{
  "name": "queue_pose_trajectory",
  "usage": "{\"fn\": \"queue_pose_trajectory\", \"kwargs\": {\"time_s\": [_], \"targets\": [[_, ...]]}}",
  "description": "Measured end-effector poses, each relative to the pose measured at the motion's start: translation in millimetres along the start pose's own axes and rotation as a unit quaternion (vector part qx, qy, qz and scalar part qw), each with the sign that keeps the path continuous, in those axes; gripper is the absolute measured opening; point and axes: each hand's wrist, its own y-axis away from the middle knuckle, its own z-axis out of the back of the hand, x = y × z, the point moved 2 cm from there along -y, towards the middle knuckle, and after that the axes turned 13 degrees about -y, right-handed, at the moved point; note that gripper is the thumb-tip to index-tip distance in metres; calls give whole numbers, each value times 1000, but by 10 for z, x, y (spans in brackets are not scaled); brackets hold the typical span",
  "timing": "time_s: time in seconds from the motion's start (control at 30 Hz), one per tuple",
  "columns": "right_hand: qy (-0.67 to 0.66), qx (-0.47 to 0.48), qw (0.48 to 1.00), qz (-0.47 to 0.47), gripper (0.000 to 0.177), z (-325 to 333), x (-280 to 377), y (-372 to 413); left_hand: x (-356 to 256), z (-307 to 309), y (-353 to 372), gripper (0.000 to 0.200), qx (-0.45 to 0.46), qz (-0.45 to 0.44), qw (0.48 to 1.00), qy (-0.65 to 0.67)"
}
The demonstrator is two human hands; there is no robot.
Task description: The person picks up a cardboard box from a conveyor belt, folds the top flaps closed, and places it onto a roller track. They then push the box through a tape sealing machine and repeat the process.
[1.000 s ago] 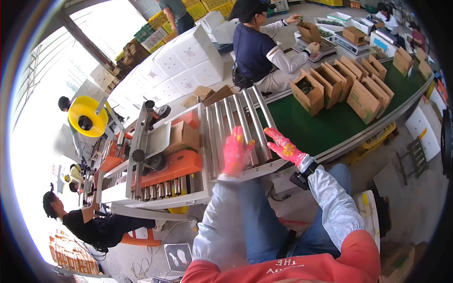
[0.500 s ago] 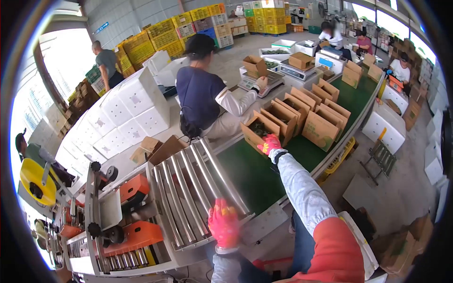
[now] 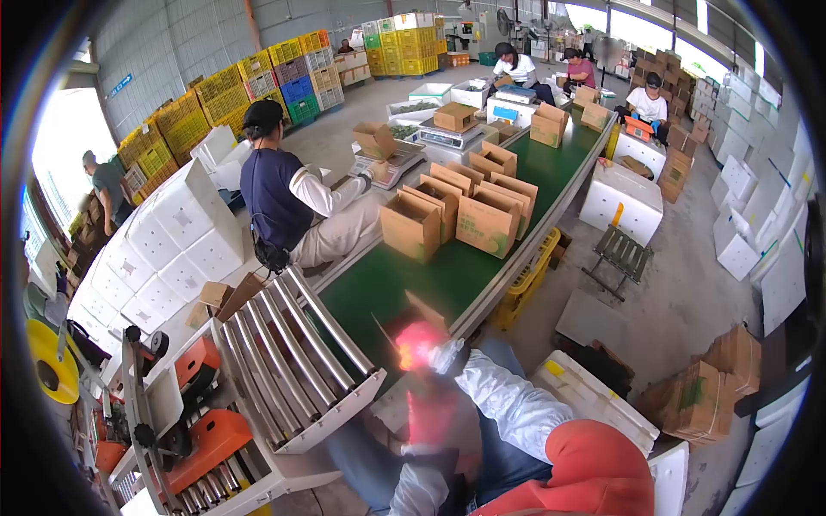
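Both my hands wear pink flowered gloves and are smeared by motion. My right hand (image 3: 418,346) is at the near edge of the green conveyor belt (image 3: 387,279), with a blurred brown cardboard shape (image 3: 425,310) just above it; whether it grips that is unclear. My left hand (image 3: 430,416) is a pink blur low in front of me, beside the end of the steel roller table (image 3: 292,353). Open cardboard boxes (image 3: 411,225) stand in a cluster further up the belt.
A seated person in a dark top (image 3: 275,202) works at a scale across the belt. White foam boxes (image 3: 185,236) are stacked at left. A taping machine with orange parts (image 3: 202,443) follows the rollers. Other workers sit at the belt's far end. A yellow crate (image 3: 527,279) sits under the belt.
My right hand has pulled back from the nearest box toward me along the belt. My left hand has dropped off the rollers. The view has swung up and to the right.
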Motion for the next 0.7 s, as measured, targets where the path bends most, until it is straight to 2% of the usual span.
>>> {"fn": "queue_pose_trajectory", "kwargs": {"time_s": [0.07, 0.13, 0.17, 0.23, 0.3, 0.33, 0.37, 0.4, 0.43, 0.47, 0.5, 0.53, 0.57, 0.6, 0.63, 0.67, 0.7], "targets": [[-30, -74, 994, 81, 18, 63, 43, 178, -47, -224, -25, 53, 30, 110, 985, 127], [-43, -234, 943, 234, 21, 488, 279, 611, -61, -443, -69, 59, 62, 219, 941, 250], [-60, -239, 937, 247, 26, 736, 483, 781, -143, -461, -63, 59, 69, 222, 942, 242], [-85, -245, 927, 272, 30, 1215, 906, 1104, -531, -424, 22, 62, 113, 94, 969, 200], [-145, -346, 872, 315, 33, 1165, 1055, 1044, -903, -558, 116, 69, 61, -39, 983, 166], [-141, -308, 886, 317, 37, 1153, 1128, 822, -1029, -514, 94, 74, 107, -119, 976, 148], [-137, -269, 898, 320, 42, 1170, 1155, 638, -1146, -407, 88, 71, 94, -116, 977, 153], [-197, -125, 942, 242, 45, 1453, 1343, 838, -1260, -197, 41, 68, 81, -148, 983, 75], [-203, -126, 939, 245, 45, 1234, 1282, 544, -1349, 72, -31, 65, 68, -180, 981, -5], [-195, -83, 903, 373, 46, 848, 1220, 32, -1430, 408, -112, 63, -82, -316, 940, -94], [-181, -38, 850, 494, 47, 614, 1230, -219, -1628, 472, -55, 62, -161, -418, 868, -215], [-151, 13, 851, 503, 52, 645, 1303, -188, -1814, 538, 12, 60, -270, -492, 764, -319], [-151, 17, 844, 514, 52, 694, 1371, -174, -2154, 432, 136, 60, -308, -532, 647, -450], [-156, 41, 863, 478, 54, 740, 1416, -177, -2397, 569, 123, 57, -221, -575, 598, -512], [-163, 77, 877, 445, 56, 772, 1508, -91, -2548, 635, 64, 52, -199, -516, 695, -460], [-211, 82, 890, 396, 57, 845, 1546, -22, -2659, 685, 17, 40, -259, -493, 672, -488], [-253, 94, 898, 348, 58, 969, 1569, 48, -2781, 603, 20, 31, -270, -444, 707, -479]]}}
